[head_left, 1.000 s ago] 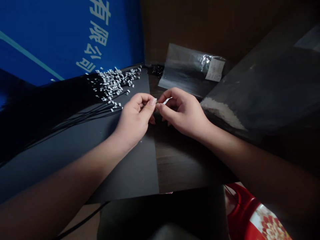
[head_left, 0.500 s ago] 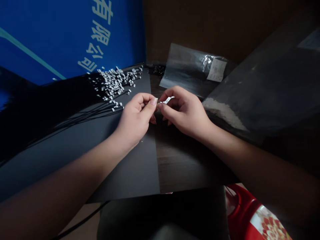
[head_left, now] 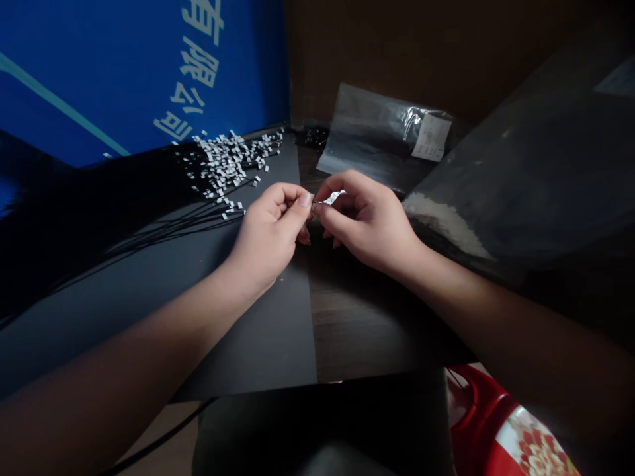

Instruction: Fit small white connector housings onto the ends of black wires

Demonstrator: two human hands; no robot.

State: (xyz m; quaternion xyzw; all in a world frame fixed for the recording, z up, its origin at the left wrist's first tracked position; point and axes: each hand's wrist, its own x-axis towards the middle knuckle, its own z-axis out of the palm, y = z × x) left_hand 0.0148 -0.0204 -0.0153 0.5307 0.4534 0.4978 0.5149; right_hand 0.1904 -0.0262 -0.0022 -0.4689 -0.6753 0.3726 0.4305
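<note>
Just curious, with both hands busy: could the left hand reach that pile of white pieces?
Probably yes: the left hand lies close to the white pieces, with only thin black wires between.

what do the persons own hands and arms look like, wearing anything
The left hand and right hand are bare, with no gloves, rings or watch in view. The left forearm and right forearm are bare too, with no sleeve showing before the frame edge.
</note>
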